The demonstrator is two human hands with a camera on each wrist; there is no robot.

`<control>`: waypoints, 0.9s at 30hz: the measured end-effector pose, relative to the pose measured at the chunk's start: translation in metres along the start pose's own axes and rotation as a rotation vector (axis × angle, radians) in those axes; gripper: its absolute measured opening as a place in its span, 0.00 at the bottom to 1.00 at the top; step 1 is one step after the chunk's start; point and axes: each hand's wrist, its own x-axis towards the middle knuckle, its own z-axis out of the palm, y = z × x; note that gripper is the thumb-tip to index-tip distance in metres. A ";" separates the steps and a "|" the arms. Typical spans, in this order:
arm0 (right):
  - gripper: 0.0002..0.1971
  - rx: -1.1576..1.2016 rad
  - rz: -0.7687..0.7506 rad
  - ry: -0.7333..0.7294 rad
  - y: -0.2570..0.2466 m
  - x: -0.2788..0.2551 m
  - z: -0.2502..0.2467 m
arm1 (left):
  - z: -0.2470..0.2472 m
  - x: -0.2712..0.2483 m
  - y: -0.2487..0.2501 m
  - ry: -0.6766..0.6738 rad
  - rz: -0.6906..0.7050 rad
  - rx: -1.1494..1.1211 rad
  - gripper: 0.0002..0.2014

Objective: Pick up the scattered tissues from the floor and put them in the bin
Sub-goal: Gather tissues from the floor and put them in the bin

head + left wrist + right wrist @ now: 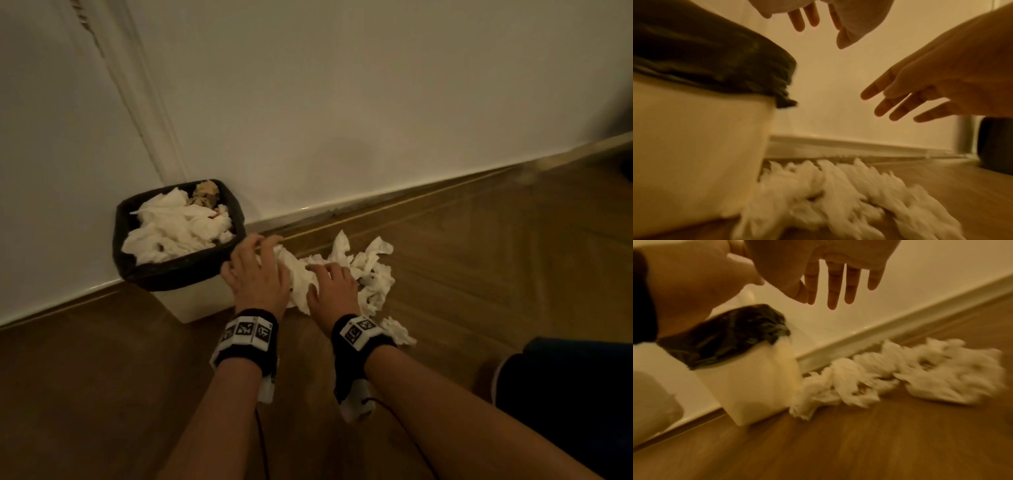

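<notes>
A white bin with a black liner stands against the wall, piled with crumpled tissues. Just to its right a heap of white tissues lies on the wooden floor, and one small tissue lies apart nearer me. My left hand is beside the bin's near right corner, over the left end of the heap. My right hand is over the heap's middle. In the wrist views the left fingers and right fingers are straight, held above the tissues, holding nothing.
A white skirting board runs along the wall behind the heap, with a door frame behind the bin. My leg in dark shorts is at the lower right. A dark object stands by the wall to the right.
</notes>
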 end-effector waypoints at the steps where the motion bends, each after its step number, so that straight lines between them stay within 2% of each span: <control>1: 0.22 -0.009 0.061 -0.022 0.014 -0.006 0.004 | 0.008 -0.007 0.009 -0.070 0.014 -0.006 0.22; 4: 0.24 -0.056 0.223 -0.098 0.059 -0.021 0.012 | 0.038 -0.028 0.035 -0.337 0.049 -0.030 0.22; 7: 0.28 -0.077 0.391 -0.248 0.100 -0.028 0.015 | 0.071 -0.049 0.052 -0.568 0.099 -0.052 0.21; 9: 0.29 -0.047 0.492 -0.341 0.123 -0.030 0.016 | 0.090 -0.062 0.059 -0.693 0.116 -0.041 0.21; 12: 0.28 -0.049 0.540 -0.413 0.149 -0.034 0.022 | 0.112 -0.079 0.066 -0.830 0.106 0.002 0.25; 15: 0.24 -0.057 0.521 -0.438 0.164 -0.037 0.029 | 0.130 -0.089 0.076 -0.878 0.149 0.051 0.29; 18: 0.20 -0.113 0.431 -0.423 0.170 -0.042 0.033 | 0.146 -0.092 0.087 -0.871 0.221 0.087 0.29; 23: 0.14 -0.088 0.267 -0.348 0.171 -0.053 0.041 | 0.163 -0.093 0.095 -0.925 0.221 0.120 0.18; 27: 0.14 0.037 0.332 -0.297 0.174 -0.050 0.041 | 0.172 -0.088 0.093 -0.961 0.151 0.052 0.13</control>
